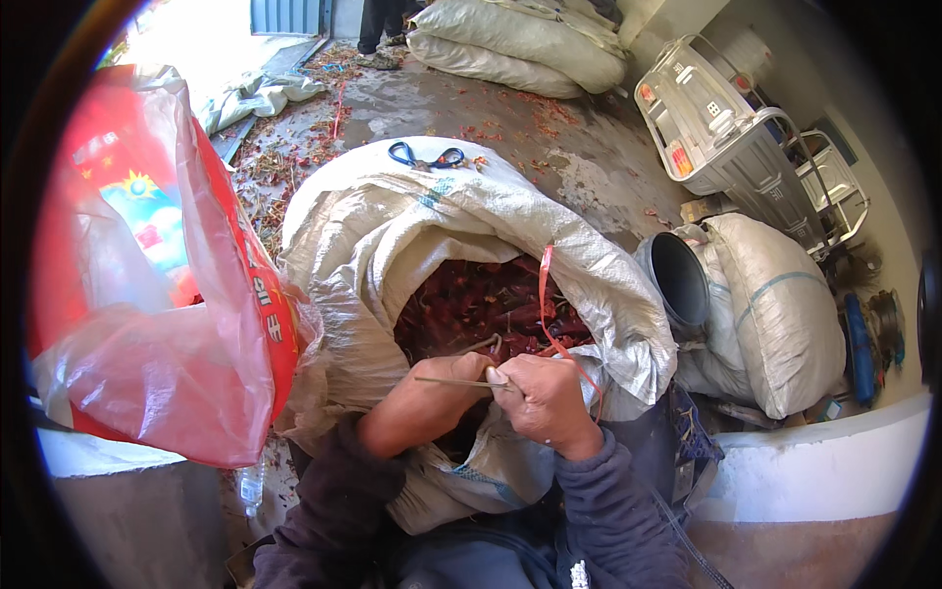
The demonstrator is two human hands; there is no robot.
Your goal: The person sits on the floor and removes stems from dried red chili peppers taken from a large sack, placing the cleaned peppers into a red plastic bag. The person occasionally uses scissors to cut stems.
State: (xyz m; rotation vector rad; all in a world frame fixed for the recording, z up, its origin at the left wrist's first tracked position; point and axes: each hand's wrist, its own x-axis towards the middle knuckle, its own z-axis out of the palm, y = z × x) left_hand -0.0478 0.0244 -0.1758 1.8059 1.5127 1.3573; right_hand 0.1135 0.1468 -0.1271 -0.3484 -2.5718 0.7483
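A large white woven sack [346,243] stands before me with its mouth rolled back, holding dried red chili peppers [471,302]. Over its near side my left hand [441,390] and my right hand [541,397] meet, both with fingers closed. A thin dry stem [449,381] runs between them, pinched under my right thumb; the left fingers are curled beside it, and what they grip is partly hidden. A red plastic strip [545,294] hangs over the sack's right inner side. Dark-handled scissors [425,156] lie on the far rim.
A red printed plastic bag [257,294] stands open at left. At right are a grey bucket [677,280], a full sack [780,309] and a metal-bodied cart [765,162]. Stacked sacks [515,44] and a person's legs [375,29] are at the back. Plant debris litters the floor.
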